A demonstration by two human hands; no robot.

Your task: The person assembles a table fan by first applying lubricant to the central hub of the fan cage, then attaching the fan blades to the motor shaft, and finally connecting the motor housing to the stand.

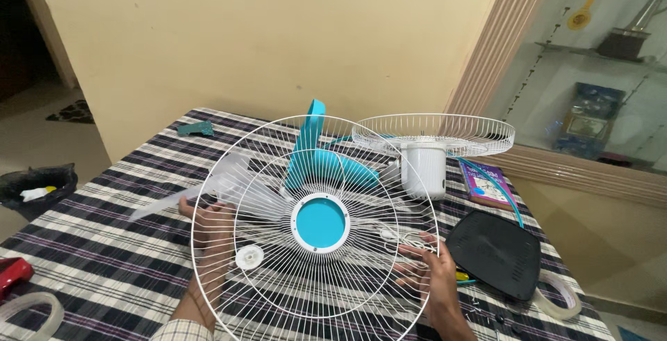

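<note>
Indoors, checked tablecloth [104,244], cream wall [264,35], glass shelf [597,56], both hands gripping fan guard [316,226].

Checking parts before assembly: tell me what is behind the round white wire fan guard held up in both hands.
Through the round white wire fan guard show teal plastic fan blades, a small white plastic nut and the checked tablecloth. Its teal centre disc hides whatever lies directly behind.

Front fan grille [264,174]: thin white-coated metal wire, smooth, slight sheen; glossy turquoise plastic disc [319,222] at centre. Second wire grille [434,132]: same white-coated metal, on matt white plastic motor housing [424,168]. Fan blade [326,164]: smooth turquoise plastic. Base plate [495,252]: matt black plastic, finely textured. Tape roll [559,298]: clear, glossy. Counter [104,244] cover: woven checked cloth, matt. Book [486,182]: glossy paper cover.
</note>
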